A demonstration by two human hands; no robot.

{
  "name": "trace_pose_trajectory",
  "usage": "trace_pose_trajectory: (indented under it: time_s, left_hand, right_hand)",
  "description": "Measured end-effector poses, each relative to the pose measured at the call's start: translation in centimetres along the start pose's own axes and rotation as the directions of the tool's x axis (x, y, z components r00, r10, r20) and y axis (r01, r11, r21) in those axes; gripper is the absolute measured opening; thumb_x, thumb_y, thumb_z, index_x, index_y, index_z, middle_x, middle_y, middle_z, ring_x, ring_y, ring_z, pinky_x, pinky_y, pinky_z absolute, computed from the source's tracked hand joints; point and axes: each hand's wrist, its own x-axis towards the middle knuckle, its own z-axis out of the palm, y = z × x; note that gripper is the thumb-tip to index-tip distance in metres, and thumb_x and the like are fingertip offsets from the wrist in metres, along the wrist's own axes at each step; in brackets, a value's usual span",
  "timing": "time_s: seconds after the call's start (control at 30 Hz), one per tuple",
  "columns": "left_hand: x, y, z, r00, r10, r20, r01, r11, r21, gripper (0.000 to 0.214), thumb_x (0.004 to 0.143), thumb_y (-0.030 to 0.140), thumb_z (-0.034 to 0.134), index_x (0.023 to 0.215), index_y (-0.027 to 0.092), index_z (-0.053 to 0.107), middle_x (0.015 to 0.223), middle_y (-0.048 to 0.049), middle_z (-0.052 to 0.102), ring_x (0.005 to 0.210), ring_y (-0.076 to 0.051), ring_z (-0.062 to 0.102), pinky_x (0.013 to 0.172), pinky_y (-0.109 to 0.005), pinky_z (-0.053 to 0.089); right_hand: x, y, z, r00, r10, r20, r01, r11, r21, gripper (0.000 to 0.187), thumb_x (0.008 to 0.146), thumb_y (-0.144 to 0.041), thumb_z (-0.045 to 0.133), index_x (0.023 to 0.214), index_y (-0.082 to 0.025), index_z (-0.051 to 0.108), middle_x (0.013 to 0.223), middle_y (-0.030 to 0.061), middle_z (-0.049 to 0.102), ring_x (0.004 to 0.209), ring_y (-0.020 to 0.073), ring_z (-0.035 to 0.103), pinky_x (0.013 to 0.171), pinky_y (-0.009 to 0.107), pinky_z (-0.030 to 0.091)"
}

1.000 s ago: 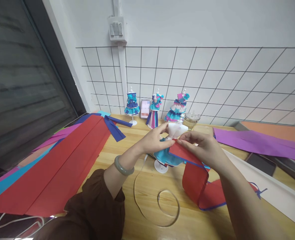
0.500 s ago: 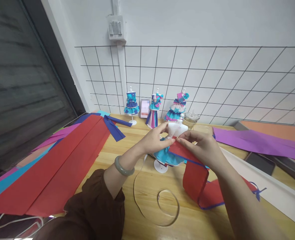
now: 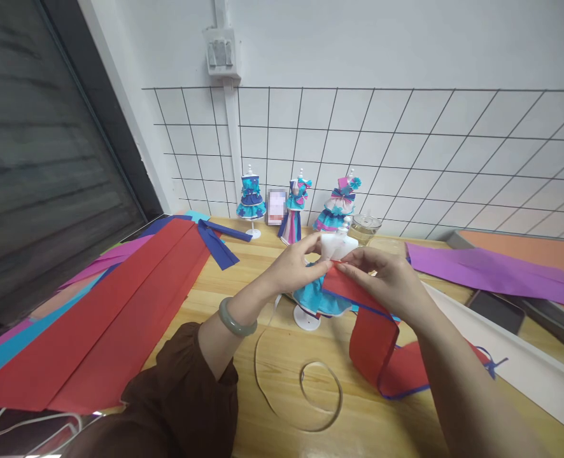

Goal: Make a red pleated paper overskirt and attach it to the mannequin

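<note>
A small white dress form (image 3: 338, 245) stands in front of me on a round white base (image 3: 306, 318), wearing a blue ruffled skirt (image 3: 317, 296). My left hand (image 3: 298, 262) curls round the form's side, its thumb pressing the end of a red strip at the waist. From the other side, my right hand (image 3: 381, 275) pinches the top edge of this red strip (image 3: 370, 346). The strip has dark blue trim along its edge; it drapes in a loop to the table on the right and passes behind my right forearm. My fingers partly hide the form's waist.
Several dressed miniature forms (image 3: 251, 198) and a phone (image 3: 277, 207) stand along the wall beside a glass jar (image 3: 365, 228). Red sheets (image 3: 119, 318) lie left. A thin cord (image 3: 342, 397) coils in front; a white tray (image 3: 515, 356) and purple sheet (image 3: 496, 273) lie right.
Both hands stay at the form's waist. Near the fingertips, the red strip's top edge has shifted slightly; the rest looks the same.
</note>
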Motion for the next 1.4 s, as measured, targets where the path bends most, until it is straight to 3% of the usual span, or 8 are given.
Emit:
trace_pose_trajectory:
  time_s: [0.3,0.67,0.8,1.1,1.4]
  left_hand:
    - [-0.01,0.13,0.09,1.000,0.001,-0.027,0.001,0.998,0.066,0.032,0.078,0.013,0.051,0.109,0.016,0.053,0.100,-0.0056,0.063,0.097,-0.017,0.059,0.089,-0.032,0.046]
    - [-0.09,-0.51,0.30,1.000,-0.006,-0.002,0.006,0.999,0.054,0.039,0.076,0.013,0.054,0.114,0.018,0.049,0.108,-0.0069,0.062,0.105,-0.019,0.058,0.094,-0.035,0.045]
    - [-0.10,-0.47,0.33,1.000,-0.014,-0.006,0.014,0.998,0.059,0.040,0.075,0.012,0.054,0.114,0.019,0.049,0.109,-0.0061,0.061,0.106,-0.019,0.057,0.094,-0.034,0.044]
    - [-0.15,-0.19,0.25,0.999,-0.042,-0.007,0.043,0.996,0.079,0.040,0.075,0.014,0.056,0.114,0.020,0.050,0.108,-0.0057,0.062,0.104,-0.020,0.058,0.093,-0.036,0.044]
    - [-0.10,0.23,0.09,1.000,-0.013,0.019,0.012,0.998,0.066,0.034,0.080,0.017,0.053,0.114,0.018,0.050,0.108,-0.0061,0.062,0.104,-0.018,0.057,0.094,-0.034,0.044]
  right_hand:
    - [-0.44,-0.66,-0.54,0.995,0.059,0.078,-0.062,0.997,0.037,0.028,0.082,-0.045,0.059,0.083,-0.019,0.069,0.076,0.0044,0.069,0.066,0.0172,0.060,0.056,0.027,0.047]
    - [-0.29,-0.19,-0.69,0.983,-0.007,0.183,-0.021,0.988,0.155,0.029,0.083,-0.046,0.058,0.091,-0.021,0.071,0.092,0.0069,0.072,0.082,0.0223,0.065,0.071,0.034,0.052]
    - [-0.25,-0.24,-0.37,0.991,0.018,0.136,-0.046,0.979,0.200,0.028,0.080,-0.045,0.061,0.089,-0.020,0.072,0.094,0.0071,0.073,0.086,0.0238,0.065,0.074,0.036,0.052]
    - [0.08,0.10,0.04,0.992,0.089,0.094,-0.108,0.969,0.220,0.032,0.078,-0.049,0.062,0.078,-0.018,0.068,0.080,0.0082,0.072,0.070,0.0211,0.065,0.060,0.031,0.052]
    - [-0.14,-0.72,0.16,0.999,0.050,-0.002,-0.050,0.996,0.075,0.032,0.080,-0.050,0.059,0.074,-0.019,0.066,0.066,0.0035,0.066,0.058,0.0159,0.059,0.049,0.024,0.045]
